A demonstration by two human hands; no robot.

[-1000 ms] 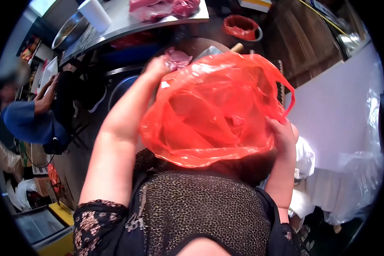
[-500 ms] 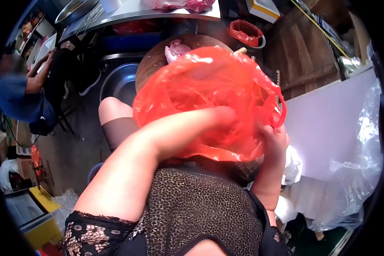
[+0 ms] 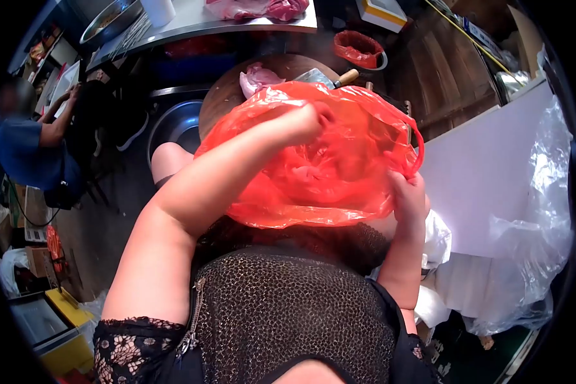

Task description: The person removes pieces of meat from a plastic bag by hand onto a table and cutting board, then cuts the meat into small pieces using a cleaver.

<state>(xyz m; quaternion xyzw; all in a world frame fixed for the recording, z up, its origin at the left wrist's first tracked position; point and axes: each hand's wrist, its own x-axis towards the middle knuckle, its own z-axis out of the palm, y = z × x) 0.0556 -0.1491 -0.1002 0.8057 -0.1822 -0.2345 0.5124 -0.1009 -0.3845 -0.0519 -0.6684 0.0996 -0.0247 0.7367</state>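
Observation:
A large red plastic bag (image 3: pixel 345 185) is spread open in front of me, above my lap. My right hand (image 3: pixel 408 191) grips the bag's right side near its loop handle. Over the far part of the opening is my left hand (image 3: pixel 308 121), its fingers curled; whether they hold anything is hidden. Pale pinkish pieces, blurred by the plastic, show inside the bag. Behind it, a piece of raw meat (image 3: pixel 259 80) and a cleaver (image 3: pixel 323 78) with a wooden handle lie on a round wooden chopping block (image 3: pixel 227 93), partly covered by the bag.
A metal table (image 3: pixel 192 33) with more meat (image 3: pixel 259 8) stands beyond the block. Left of the block is a steel basin (image 3: pixel 176 131). A bin lined with red plastic (image 3: pixel 358 50) sits at the back right. Another person (image 3: pixel 35 147) sits at the far left.
My left hand has risen from inside the bag toward its far side. My right hand still grips the bag. The cleaver behind the bag has come into view.

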